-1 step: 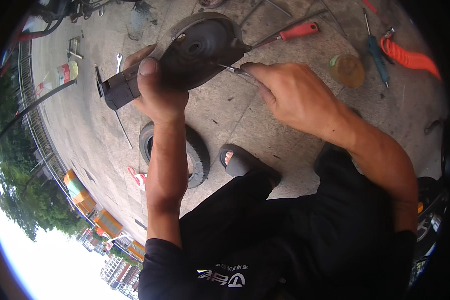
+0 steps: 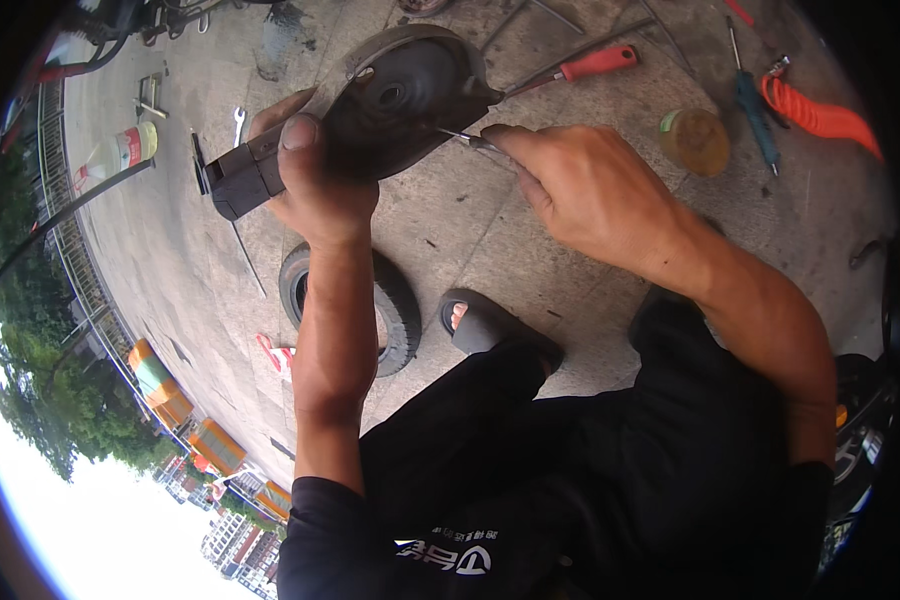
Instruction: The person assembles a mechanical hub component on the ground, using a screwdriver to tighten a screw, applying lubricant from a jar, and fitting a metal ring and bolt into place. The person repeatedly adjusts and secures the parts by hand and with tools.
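My left hand (image 2: 320, 175) is wrapped round the box-shaped arm of a dark, grimy round housing (image 2: 410, 110), thumb on its upper face. The housing is raised off the ground and tilted, its hollow side with a central ring facing me. My right hand (image 2: 600, 190) is closed on a slim metal tool (image 2: 477, 141). Its thin tip reaches to the lower rim of the housing; whether it touches is hard to tell. Most of the tool is hidden by my fingers, so its kind does not show.
Around me on the paving lie a tyre (image 2: 398, 310), a red-handled screwdriver (image 2: 595, 63), a teal-handled screwdriver (image 2: 757, 125), an orange coiled hose (image 2: 820, 112), a yellowish round container (image 2: 698, 141) and a wrench (image 2: 238, 125). A clear bottle (image 2: 120, 150) stands left.
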The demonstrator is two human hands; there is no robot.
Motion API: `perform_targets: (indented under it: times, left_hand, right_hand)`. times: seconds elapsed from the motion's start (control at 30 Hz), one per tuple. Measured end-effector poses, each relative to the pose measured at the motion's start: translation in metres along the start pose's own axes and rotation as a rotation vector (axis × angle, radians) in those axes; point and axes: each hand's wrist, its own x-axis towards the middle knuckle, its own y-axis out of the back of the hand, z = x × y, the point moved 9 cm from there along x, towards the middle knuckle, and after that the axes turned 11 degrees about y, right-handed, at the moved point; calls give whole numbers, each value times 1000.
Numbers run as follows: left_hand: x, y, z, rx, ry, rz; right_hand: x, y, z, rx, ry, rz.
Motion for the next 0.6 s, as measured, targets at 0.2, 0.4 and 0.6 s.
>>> perform_targets:
  times: [0.2,0.4,0.6]
  left_hand:
    - [-16,-16,18,321,-200,10]
    - [-18,-22,25,314,-200,32]
    - [-23,-37,31,334,-222,-16]
  right_hand:
    - [-1,-12,2,-52,-51,-137]
    - [-1,-20,14,507,-218,-89]
    - [2,-5,12,233,-126,71]
